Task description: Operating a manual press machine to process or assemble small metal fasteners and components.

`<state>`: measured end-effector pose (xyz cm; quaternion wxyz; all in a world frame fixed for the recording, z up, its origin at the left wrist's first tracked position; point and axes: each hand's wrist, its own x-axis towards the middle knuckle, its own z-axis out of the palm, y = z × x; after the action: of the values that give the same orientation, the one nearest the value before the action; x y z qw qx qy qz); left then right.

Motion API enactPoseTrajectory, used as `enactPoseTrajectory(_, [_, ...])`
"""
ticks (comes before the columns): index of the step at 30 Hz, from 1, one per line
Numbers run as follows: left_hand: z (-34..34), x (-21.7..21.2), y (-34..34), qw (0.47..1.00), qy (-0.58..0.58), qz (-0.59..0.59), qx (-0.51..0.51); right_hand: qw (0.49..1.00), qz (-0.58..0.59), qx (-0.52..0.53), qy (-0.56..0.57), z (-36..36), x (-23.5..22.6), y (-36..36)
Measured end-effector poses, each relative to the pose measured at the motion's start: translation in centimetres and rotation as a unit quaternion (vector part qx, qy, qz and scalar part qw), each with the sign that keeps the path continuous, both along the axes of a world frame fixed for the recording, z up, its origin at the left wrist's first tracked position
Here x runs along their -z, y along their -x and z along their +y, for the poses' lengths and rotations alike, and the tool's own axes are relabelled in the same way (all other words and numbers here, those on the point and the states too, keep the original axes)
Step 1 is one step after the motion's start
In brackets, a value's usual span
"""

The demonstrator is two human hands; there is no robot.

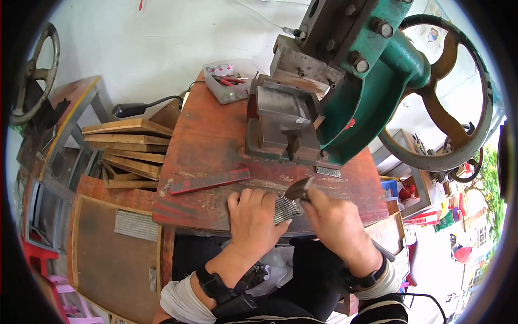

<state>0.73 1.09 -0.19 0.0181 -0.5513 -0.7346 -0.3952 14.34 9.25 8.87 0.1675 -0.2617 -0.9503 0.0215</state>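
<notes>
My left hand [252, 218] rests at the table's front edge, its thumb and fingers closed around a block of ribbed grey metal strips [286, 210]. In my right hand [335, 220] is a tool with a dark, wedge-shaped metal head [298, 189]; its handle is hidden in my fingers. The head touches or hangs just over the far end of the ribbed strips; I cannot tell which. Beyond my left hand lies a flat bar with red edges [210, 182]. A small ribbed metal piece [328, 171] sits near the press base.
A green hand press [372, 102] with a large handwheel [448, 97] stands at the table's back right, a metal die [288, 121] on its bed. Behind is a plastic box [233, 92] of tools. To the left are stacked wooden trays [129, 143] and a tray [102, 264] holding ribbed pieces.
</notes>
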Motion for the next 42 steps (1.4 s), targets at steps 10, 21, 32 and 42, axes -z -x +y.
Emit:
enactPoseTrajectory(10, [0.0, 0.0, 0.1, 1.0, -0.019, 0.006, 0.002, 1.0, 0.009, 0.006, 0.013, 0.1, 0.6, -0.8])
enactPoseTrajectory(21, [0.0, 0.2, 0.1, 1.0, -0.011, 0.006, 0.0, 1.0, 0.005, 0.005, 0.018, 0.0, 0.1, -1.9])
enactPoseTrajectory(32, [-0.3, -0.2, 0.3, 1.0, -0.001, 0.027, 0.006, 0.993, 0.083, 0.057, -0.057, 6.5, 3.8, -7.0])
enactPoseTrajectory(42, [-0.2, 0.0, 1.0, 0.997, 0.009, 0.051, 0.054, 0.977, 0.163, -0.034, -0.133, 8.6, 5.3, -6.1])
